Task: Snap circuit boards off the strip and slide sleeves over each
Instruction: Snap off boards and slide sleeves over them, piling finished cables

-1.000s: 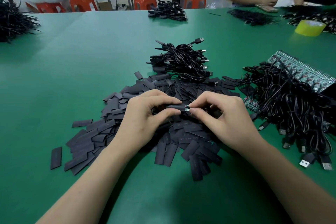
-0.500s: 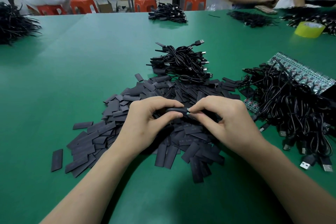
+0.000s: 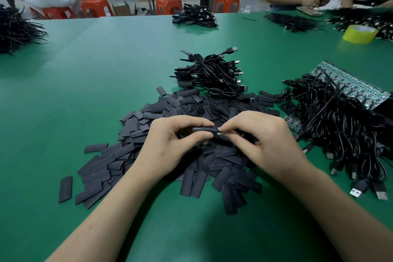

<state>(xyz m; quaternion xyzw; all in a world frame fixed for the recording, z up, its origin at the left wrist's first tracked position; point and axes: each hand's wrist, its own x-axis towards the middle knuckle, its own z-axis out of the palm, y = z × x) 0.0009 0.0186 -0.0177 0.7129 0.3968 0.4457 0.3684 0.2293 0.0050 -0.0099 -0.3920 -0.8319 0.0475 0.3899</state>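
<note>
Over the pile (image 3: 110,161), our left hand (image 3: 174,144) pinches the sleeve (image 3: 203,129) and our right hand (image 3: 268,144) pinches the board (image 3: 219,133); next, we likely push it fully in.

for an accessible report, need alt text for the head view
The left hand pinches a black sleeve while the right hand pinches the small circuit board poking from its end, above a pile of flat sleeves on a green table. A bundle of USB cables lies behind; a strip of boards under tangled cables sits right.
</note>
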